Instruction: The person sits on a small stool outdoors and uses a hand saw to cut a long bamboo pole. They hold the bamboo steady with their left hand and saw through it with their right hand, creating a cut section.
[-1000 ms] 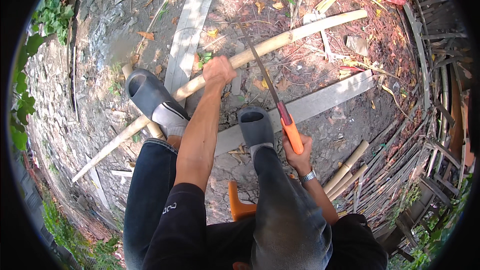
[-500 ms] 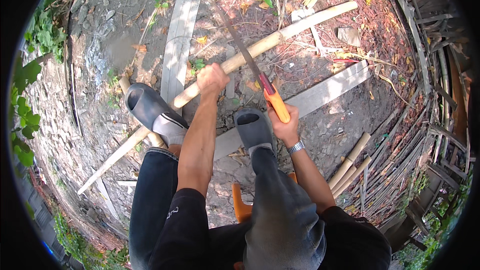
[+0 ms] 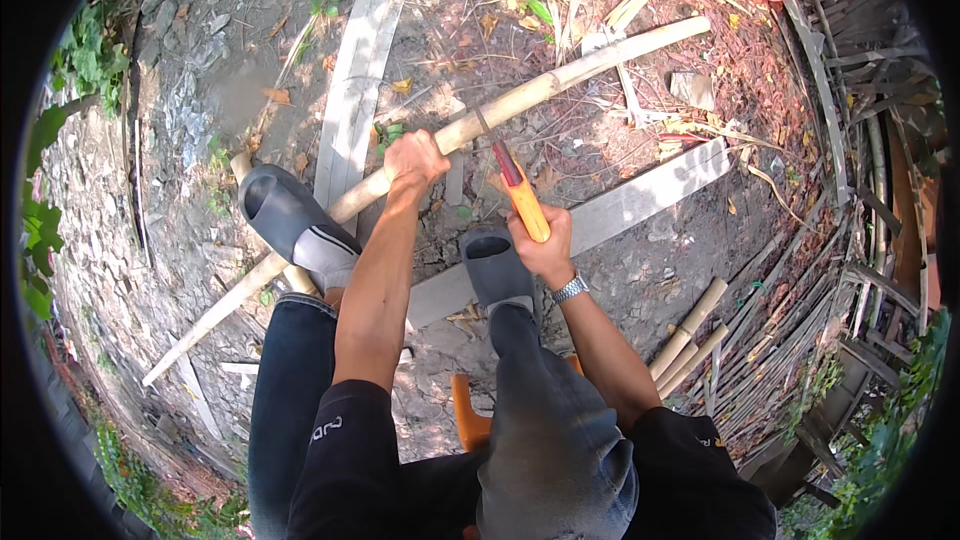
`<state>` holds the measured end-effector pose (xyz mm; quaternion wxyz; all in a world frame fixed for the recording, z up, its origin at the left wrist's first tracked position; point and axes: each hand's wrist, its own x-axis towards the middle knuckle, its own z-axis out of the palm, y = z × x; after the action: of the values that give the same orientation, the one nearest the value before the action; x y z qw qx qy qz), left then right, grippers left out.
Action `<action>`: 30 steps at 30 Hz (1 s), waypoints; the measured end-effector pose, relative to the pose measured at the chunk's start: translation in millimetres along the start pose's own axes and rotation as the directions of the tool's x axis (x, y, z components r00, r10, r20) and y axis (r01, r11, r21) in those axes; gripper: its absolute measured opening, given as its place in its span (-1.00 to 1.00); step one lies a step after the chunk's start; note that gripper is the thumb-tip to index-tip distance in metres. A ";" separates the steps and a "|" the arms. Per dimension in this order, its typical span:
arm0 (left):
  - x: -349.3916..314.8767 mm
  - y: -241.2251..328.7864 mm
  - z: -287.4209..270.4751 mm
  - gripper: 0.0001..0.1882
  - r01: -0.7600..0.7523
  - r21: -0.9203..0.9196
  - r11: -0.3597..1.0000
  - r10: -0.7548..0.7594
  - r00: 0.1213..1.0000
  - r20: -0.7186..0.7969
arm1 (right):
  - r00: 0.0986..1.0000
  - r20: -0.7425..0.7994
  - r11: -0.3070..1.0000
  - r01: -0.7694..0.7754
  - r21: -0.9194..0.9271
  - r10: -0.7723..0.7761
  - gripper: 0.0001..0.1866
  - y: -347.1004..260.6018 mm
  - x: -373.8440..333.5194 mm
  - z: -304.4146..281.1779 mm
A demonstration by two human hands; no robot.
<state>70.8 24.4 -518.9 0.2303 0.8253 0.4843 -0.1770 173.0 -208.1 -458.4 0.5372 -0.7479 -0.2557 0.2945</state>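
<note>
Bamboo pole (image 3: pixel 520 95) gripped in left hand (image 3: pixel 415 160), saw (image 3: pixel 520 195) alongside

Black short sleeves, silver wristwatch (image 3: pixel 570 289), dark jeans, grey slippers (image 3: pixel 285 220)

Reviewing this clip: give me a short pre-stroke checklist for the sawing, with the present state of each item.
1. Left hand grip on the long pale bamboo pole: ok, fist closed round it.
2. Right hand grip on the orange-handled handsaw: ok.
3. Saw blade seated on the pole: ok, it meets the pole just right of the left hand.
4. Left hand apart from the blade: not ok, very near.
5. Grey slip-on shoe bracing the pole: ok, pressed against it.
6. Blade sharpness: cannot tell.
</note>
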 end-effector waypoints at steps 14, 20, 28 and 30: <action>2.2 3.0 -2.7 -0.60 0.106 -0.004 0.994 -0.105 0.992 0.073 | 0.998 0.044 0.997 -0.045 -0.063 0.048 -0.85 -17.7 -23.9 -4.8; 2.7 2.9 -16.4 -0.63 0.135 0.044 0.990 -0.135 0.991 -0.008 | 0.983 0.075 0.986 -0.162 -0.051 0.165 -0.86 -39.9 -105.5 -62.9; 2.9 17.0 -15.1 -0.63 0.111 0.050 0.993 -0.114 0.992 0.060 | 0.987 0.066 0.985 -0.143 -0.093 0.149 -0.83 -29.9 -78.6 -51.1; 3.0 29.9 -23.7 -0.67 0.108 0.043 0.993 -0.110 0.992 0.055 | 0.993 0.027 0.991 -0.109 -0.080 0.111 -0.83 -44.9 -134.4 -75.8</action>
<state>100.2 27.0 -494.5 0.2174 0.7966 0.5182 -0.2227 130.7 -338.4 -374.4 0.4862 -0.7767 -0.2338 0.3251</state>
